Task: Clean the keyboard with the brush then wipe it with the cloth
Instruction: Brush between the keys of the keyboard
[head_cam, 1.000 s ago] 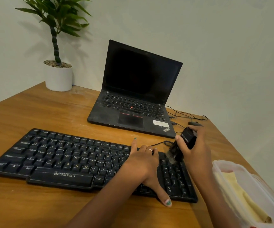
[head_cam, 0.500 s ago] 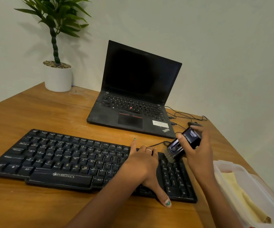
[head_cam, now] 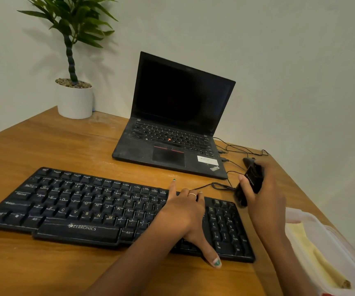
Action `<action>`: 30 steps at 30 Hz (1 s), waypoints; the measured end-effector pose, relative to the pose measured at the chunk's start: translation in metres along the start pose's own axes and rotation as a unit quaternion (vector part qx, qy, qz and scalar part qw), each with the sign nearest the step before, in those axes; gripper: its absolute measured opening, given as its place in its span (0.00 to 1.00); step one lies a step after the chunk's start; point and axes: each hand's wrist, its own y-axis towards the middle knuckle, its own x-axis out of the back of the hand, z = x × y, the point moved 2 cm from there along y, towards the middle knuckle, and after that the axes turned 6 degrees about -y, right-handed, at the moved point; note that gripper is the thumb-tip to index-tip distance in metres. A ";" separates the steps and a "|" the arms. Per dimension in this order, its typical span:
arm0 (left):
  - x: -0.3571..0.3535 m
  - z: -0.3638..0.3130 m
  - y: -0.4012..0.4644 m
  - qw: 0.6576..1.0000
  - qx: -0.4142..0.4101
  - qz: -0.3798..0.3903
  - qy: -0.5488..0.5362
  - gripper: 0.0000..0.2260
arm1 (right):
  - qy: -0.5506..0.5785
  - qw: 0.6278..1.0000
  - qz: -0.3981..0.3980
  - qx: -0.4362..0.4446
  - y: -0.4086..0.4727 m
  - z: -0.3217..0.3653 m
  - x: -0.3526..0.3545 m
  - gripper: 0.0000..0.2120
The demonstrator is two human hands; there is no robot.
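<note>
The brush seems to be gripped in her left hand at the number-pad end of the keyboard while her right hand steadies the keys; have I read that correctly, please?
Not quite: the hands are swapped. In the head view the right hand grips the brush at the number-pad end of the keyboard, while the left hand steadies the keys.

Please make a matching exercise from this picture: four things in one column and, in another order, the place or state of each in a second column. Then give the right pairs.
Things:
1. brush
2. cloth
3. left hand
4. plant

Places or states:
A. lies in the plastic box at the table's right edge
B. stands in a white pot at the far left corner
C. held by the right hand, bristles down at the keyboard's right end
D. rests spread on the keyboard

Pairs: 1-C, 2-A, 3-D, 4-B
</note>
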 end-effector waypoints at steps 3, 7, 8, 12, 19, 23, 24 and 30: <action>0.000 0.000 0.000 1.000 0.003 0.001 0.002 0.60 | 0.092 0.995 0.030 -0.036 0.001 -0.002 0.000 0.18; 0.000 0.000 -0.001 1.000 -0.001 -0.002 -0.001 0.60 | -0.034 0.999 -0.006 -0.004 0.001 -0.007 0.003 0.20; 0.000 0.000 -0.001 1.000 -0.002 -0.003 -0.001 0.60 | -0.037 0.999 -0.015 -0.003 0.001 -0.007 0.003 0.21; -0.001 0.001 0.000 1.000 -0.002 -0.005 -0.003 0.60 | 0.051 0.998 0.010 -0.036 -0.004 -0.009 0.004 0.20; -0.001 0.001 0.000 1.000 -0.010 -0.009 -0.009 0.60 | -0.005 0.991 0.123 -0.053 0.015 -0.007 0.028 0.18; 0.000 0.001 -0.001 1.000 -0.007 -0.003 -0.008 0.60 | 0.024 0.998 0.037 -0.046 0.000 -0.003 0.016 0.20; 0.000 0.000 -0.001 1.000 -0.007 -0.003 -0.007 0.60 | 0.026 0.997 0.043 -0.051 -0.005 -0.005 0.012 0.20; 0.000 0.000 -0.001 1.000 -0.007 -0.004 -0.008 0.60 | 0.018 0.981 0.182 -0.068 -0.010 -0.022 0.036 0.15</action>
